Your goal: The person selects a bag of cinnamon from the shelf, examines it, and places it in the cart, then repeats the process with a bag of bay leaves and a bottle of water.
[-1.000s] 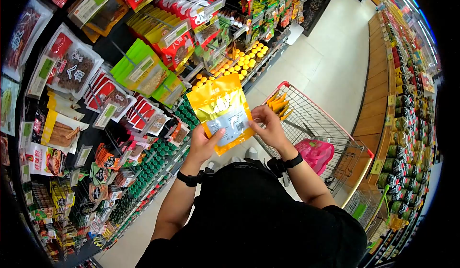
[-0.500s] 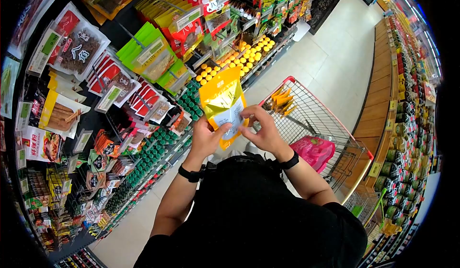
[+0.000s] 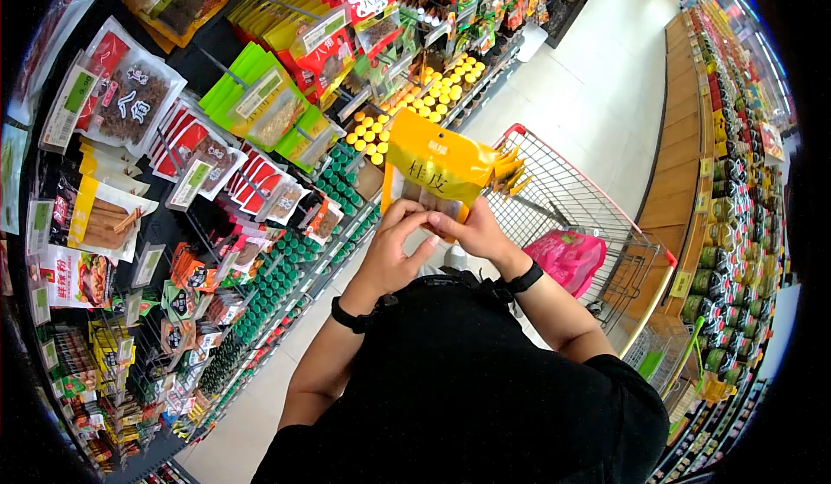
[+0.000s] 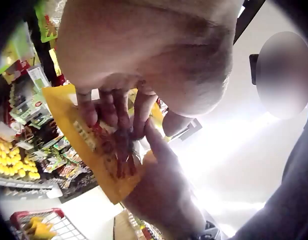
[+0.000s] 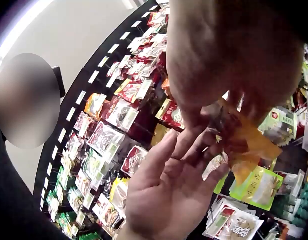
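Note:
A yellow packet [image 3: 437, 155] with a see-through window and brown pieces showing through it is held upright in front of the body. Its printed front faces up in the head view. My left hand [image 3: 396, 254] grips its lower edge, fingers over the window and thumb standing off to the side. On the lower right corner, my right hand [image 3: 485, 235] pinches the packet, thumb in front. The fingertips of both hands meet near the middle. In the left wrist view the packet [image 4: 79, 135] partly hides behind the left fingers [image 4: 108, 112].
A shopping cart [image 3: 567, 198] stands ahead to the right, holding several yellow packets [image 3: 509, 172] and a pink bag [image 3: 567, 259]. Racks of hanging spice packets [image 3: 260, 99] line the left, above yellow-capped bottles [image 3: 450, 94]. Shelves of jars [image 3: 723, 276] line the right of the aisle.
The packet has turned over from its labelled back to its printed front. Both hands have shifted to its lower edge and come closer together.

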Demonstrator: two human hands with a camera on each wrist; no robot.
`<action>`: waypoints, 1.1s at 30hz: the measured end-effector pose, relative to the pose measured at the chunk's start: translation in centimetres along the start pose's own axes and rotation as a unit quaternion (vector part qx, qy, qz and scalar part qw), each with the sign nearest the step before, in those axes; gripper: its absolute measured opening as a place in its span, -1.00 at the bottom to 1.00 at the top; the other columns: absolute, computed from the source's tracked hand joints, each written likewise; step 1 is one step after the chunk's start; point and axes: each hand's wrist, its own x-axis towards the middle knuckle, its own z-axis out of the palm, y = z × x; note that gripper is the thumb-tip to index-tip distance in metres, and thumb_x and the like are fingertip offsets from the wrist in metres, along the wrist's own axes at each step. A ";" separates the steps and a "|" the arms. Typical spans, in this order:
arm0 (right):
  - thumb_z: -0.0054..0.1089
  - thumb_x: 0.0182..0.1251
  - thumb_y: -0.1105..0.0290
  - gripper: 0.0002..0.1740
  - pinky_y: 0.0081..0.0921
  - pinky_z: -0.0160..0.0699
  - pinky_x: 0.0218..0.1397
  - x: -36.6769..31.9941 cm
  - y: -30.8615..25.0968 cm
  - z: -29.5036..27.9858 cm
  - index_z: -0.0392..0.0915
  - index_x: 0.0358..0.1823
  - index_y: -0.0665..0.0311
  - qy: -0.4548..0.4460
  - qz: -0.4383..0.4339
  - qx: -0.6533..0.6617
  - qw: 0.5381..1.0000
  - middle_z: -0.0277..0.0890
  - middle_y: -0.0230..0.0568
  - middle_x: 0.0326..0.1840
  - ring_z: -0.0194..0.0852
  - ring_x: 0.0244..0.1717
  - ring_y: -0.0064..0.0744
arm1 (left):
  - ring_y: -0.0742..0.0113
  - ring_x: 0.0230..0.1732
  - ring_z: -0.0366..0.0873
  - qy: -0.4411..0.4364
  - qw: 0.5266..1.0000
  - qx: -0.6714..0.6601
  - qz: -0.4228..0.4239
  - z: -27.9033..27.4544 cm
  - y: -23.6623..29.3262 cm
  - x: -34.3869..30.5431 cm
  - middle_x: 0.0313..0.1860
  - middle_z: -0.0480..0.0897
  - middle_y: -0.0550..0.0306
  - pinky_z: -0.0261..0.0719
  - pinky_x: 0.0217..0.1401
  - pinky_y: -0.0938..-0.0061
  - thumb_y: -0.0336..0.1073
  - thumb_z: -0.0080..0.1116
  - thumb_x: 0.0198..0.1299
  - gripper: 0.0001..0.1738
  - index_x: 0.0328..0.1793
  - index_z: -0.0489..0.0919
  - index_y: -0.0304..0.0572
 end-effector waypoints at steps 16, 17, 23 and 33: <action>0.29 0.46 0.39 -0.52 -0.44 0.57 0.23 -1.4 1.2 -0.7 0.42 0.32 0.39 0.054 0.036 0.003 0.998 0.60 -0.28 0.16 0.53 0.10 -0.55 | 0.36 -0.10 0.70 -0.010 0.964 -0.198 -0.175 -1.0 -2.1 -0.9 -0.10 0.75 0.07 0.65 0.03 0.41 -0.29 0.39 0.27 -0.63 0.10 0.62 -0.38; 0.29 0.46 0.39 -0.52 -0.45 0.57 0.22 -1.4 1.2 -0.7 0.42 0.32 0.39 0.054 0.039 -0.001 0.998 0.60 -0.28 0.16 0.53 0.10 -0.55 | 0.36 -0.12 0.71 -0.010 0.964 -0.198 -0.178 -1.0 -2.0 -1.0 -0.12 0.76 0.08 0.65 0.01 0.42 -0.29 0.39 0.28 -0.66 0.07 0.64 -0.37; 0.30 0.46 0.37 -0.53 -0.44 0.57 0.21 -1.2 1.5 -0.1 0.44 0.30 0.39 0.055 0.047 -0.010 0.997 0.60 -0.28 0.15 0.54 0.10 -0.54 | 0.38 -0.12 0.71 -0.005 0.967 -0.194 -0.165 -1.1 -1.8 -1.1 -0.11 0.78 0.09 0.65 0.01 0.41 -0.26 0.38 0.31 -0.68 0.07 0.68 -0.33; 0.31 0.46 0.32 -0.55 -0.45 0.58 0.14 -1.0 1.3 0.4 0.47 0.25 0.39 0.038 0.083 -0.009 0.996 0.61 -0.30 0.08 0.53 0.03 -0.55 | 0.41 -0.09 0.70 0.005 0.968 -0.197 -0.158 -1.3 -2.0 -1.7 -0.08 0.77 0.11 0.63 0.04 0.42 -0.25 0.35 0.34 -0.67 0.08 0.67 -0.34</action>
